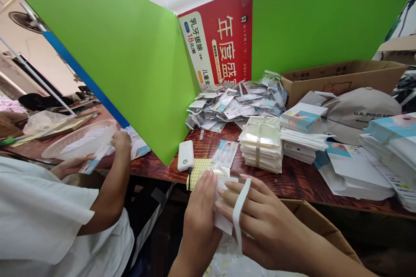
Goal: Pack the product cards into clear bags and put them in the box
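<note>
In front of the table edge, my left hand (202, 214) holds a small white packet in a clear plastic sleeve (223, 221), its fingers closed along the left side. My right hand (264, 218) presses its fingers against the packet from the right. A narrow white strip, like a peeled backing strip (239, 214), curves across the right fingers; how it is held I cannot make out. Just beyond the hands lies a flat clear-front packet (225, 153) on the table. A yellow patterned sheet (200, 172) is partly covered by the left fingertips.
A white power bank (186, 156) with a cable lies left. Behind are a heap of packets (240, 101), a banded sleeve stack (261, 143), card stacks (354, 169), a cap (362, 108) and a cardboard box (344, 75). Green panels (130, 52) enclose the table. A co-worker (65, 216) handles packets left.
</note>
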`<action>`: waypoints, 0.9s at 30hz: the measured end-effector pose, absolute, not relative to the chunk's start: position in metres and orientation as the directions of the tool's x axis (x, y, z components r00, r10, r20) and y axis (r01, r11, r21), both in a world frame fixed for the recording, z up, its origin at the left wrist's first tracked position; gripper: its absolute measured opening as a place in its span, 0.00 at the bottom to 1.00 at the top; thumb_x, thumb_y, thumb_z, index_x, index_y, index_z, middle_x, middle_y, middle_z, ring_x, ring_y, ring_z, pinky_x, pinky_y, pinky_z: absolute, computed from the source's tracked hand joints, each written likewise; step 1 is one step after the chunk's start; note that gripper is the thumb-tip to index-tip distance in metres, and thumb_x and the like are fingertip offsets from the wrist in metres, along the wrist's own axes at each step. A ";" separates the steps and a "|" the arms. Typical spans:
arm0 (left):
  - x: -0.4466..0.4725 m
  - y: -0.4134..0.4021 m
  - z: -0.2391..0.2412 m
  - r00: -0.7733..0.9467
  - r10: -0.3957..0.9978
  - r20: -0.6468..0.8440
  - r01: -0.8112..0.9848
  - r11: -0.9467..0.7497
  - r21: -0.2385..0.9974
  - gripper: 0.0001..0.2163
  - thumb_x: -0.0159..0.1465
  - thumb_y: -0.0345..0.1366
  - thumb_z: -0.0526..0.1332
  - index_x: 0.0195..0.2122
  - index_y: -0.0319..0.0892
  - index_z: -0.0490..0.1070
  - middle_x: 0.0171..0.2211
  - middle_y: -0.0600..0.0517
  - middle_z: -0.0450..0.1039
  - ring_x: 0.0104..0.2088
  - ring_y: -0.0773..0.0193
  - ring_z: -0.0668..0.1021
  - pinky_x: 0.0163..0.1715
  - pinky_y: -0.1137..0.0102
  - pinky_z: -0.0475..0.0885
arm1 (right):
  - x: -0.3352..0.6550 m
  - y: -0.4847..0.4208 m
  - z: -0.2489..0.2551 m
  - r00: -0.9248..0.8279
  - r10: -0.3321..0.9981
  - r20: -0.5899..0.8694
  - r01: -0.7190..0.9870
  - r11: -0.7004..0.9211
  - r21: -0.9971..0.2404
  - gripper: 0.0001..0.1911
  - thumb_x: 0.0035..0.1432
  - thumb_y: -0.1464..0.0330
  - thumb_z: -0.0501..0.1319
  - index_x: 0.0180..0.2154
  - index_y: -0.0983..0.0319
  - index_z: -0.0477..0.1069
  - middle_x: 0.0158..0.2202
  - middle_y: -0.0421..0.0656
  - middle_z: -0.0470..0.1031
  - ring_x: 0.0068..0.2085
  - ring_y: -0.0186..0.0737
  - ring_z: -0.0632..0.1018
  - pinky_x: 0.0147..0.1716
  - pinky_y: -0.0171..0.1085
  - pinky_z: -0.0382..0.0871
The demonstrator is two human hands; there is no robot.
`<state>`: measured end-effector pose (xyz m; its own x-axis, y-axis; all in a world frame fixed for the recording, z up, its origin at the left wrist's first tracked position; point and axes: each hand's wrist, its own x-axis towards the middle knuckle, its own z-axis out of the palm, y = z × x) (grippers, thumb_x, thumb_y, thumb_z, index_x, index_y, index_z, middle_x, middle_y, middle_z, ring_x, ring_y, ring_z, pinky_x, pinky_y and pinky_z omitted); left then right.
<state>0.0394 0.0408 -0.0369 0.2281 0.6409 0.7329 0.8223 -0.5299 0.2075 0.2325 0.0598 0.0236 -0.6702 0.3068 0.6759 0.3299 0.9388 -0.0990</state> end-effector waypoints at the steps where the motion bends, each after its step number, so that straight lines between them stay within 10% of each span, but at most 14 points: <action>1: 0.040 0.040 -0.036 0.241 0.634 0.735 0.833 -0.524 0.179 0.27 0.66 0.27 0.54 0.67 0.36 0.53 0.61 0.35 0.66 0.63 0.51 0.67 0.60 0.55 0.68 | 0.233 0.061 0.024 -0.697 0.315 0.644 0.331 0.938 -0.101 0.17 0.65 0.70 0.53 0.54 0.65 0.69 0.54 0.49 0.75 0.59 0.49 0.70 0.62 0.50 0.53; 21: 0.074 0.020 -0.022 0.371 0.659 0.654 0.680 -0.673 0.293 0.38 0.54 0.17 0.51 0.68 0.42 0.49 0.60 0.38 0.68 0.62 0.47 0.68 0.58 0.48 0.67 | 0.252 0.026 0.034 -0.699 0.483 0.528 0.430 0.873 -0.230 0.12 0.56 0.73 0.55 0.42 0.59 0.72 0.44 0.46 0.78 0.50 0.47 0.75 0.64 0.55 0.49; 27: 0.085 0.012 -0.003 0.450 0.818 0.358 0.171 -0.473 0.865 0.28 0.66 0.28 0.55 0.67 0.46 0.54 0.63 0.45 0.66 0.63 0.54 0.68 0.63 0.59 0.65 | 0.257 0.008 0.031 -0.468 0.465 0.752 0.500 0.840 -0.208 0.11 0.64 0.76 0.55 0.48 0.62 0.67 0.38 0.44 0.77 0.41 0.41 0.75 0.55 0.47 0.59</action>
